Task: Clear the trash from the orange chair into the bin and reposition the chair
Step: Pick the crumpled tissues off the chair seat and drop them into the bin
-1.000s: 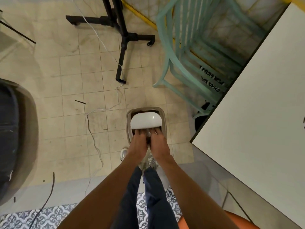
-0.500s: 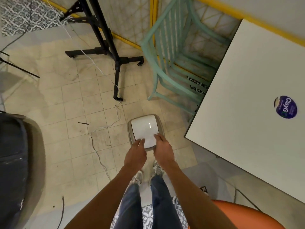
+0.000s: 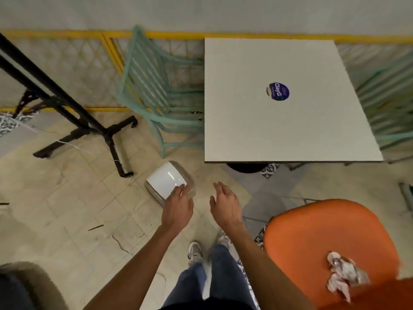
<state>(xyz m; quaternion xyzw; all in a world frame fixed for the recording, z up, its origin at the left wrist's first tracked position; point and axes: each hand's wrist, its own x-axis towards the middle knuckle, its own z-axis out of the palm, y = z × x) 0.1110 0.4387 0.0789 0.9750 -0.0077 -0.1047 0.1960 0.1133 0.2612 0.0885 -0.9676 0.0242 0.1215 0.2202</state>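
Observation:
A small bin (image 3: 166, 181) with a white swing lid stands on the tiled floor, lid closed. My left hand (image 3: 177, 209) reaches over it, fingertips touching the lid's near edge. My right hand (image 3: 224, 203) hovers beside it to the right, fingers relaxed and empty. The orange chair (image 3: 321, 238) fills the lower right. Crumpled white paper trash (image 3: 343, 272) lies on its seat near the right edge of the view.
A square white table (image 3: 279, 121) with a blue sticker stands ahead on the right, a teal chair (image 3: 154, 90) tucked at its left. A black stand base (image 3: 105, 133) and thin cable lie on the floor to the left. My feet (image 3: 207, 249) are below the hands.
The view swung right, bringing the orange chair and its trash into sight. My right hand came off the bin lid; my left stays at its edge. The lid swung closed.

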